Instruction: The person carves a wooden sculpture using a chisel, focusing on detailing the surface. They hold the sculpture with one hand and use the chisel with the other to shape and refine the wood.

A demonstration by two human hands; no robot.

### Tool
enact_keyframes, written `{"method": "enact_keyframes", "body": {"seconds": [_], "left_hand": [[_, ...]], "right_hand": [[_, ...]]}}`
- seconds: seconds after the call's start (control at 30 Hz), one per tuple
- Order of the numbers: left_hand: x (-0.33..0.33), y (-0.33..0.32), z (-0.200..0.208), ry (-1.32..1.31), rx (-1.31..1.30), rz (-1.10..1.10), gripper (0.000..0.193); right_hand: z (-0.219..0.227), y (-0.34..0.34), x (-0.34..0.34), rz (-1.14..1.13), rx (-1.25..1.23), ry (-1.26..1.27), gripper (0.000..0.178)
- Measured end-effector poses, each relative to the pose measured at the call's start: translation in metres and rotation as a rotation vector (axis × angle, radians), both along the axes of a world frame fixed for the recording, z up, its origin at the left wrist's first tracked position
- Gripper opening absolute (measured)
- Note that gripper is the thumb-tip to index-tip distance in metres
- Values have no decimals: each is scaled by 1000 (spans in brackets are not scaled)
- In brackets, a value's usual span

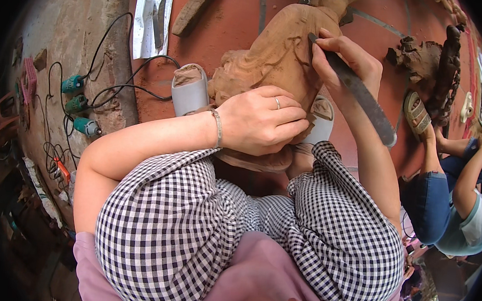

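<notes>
Brown carved figure on the tiled floor, between the wearer's feet; both hands at it.

Right hand (350, 60) grasping a dark flat tool (362, 97), its narrow tip at the upper part of the carved figure (282, 47). Left hand (262, 121) laid over the figure's near end, fingers bent; cannot tell whether it grips. Pale grey sandal (191, 99) just left of the figure. Farther left, green power tools (76, 104) with black cords; white paper (144, 26) on the tiled floor (227, 32).
</notes>
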State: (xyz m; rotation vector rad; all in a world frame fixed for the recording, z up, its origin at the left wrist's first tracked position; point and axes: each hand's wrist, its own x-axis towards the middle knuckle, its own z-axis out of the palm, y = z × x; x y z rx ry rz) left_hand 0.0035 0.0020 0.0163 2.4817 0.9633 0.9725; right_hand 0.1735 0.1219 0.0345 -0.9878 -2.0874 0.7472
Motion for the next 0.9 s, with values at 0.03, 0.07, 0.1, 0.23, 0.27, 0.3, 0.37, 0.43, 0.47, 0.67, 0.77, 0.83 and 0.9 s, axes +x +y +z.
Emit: {"method": "enact_keyframes", "body": {"seconds": [0.03,0.07,0.1,0.23,0.27,0.3,0.37,0.43,0.47,0.67,0.77,0.83,0.9], "left_hand": [[-2,0,-1,4,-2,1,35],[-3,-1,-1,9,-8,4,35],[-4,-3,-1,14,-14,6,35],[-4,1,3,1,-8,-1,36],[-3,1,2,1,-8,-2,36],[-1,1,1,0,-7,-3,36],[-3,0,0,7,-8,1,36],[-2,-1,-1,1,-2,1,36],[-3,-1,0,0,-5,1,36],[-2,-1,0,9,-14,0,36],[-2,0,1,3,-6,-1,37],[-2,0,1,-5,-2,-4,36],[-1,0,0,3,-3,-6,36]], "right_hand": [[-1,-2,1,36,13,-22,10],[-1,-6,4,73,26,-43,10],[-1,-10,7,110,39,-65,11],[4,-3,4,55,-19,-14,13],[6,2,-1,55,23,-8,14],[6,2,1,52,24,-37,14],[5,-1,1,53,23,-81,13],[-1,-6,11,103,51,-62,12],[1,-8,14,108,25,-77,12],[4,4,-1,70,18,-46,12],[0,-7,12,122,50,-70,11],[9,-8,12,94,-42,-87,11],[12,-1,2,68,-34,-44,12]]}}
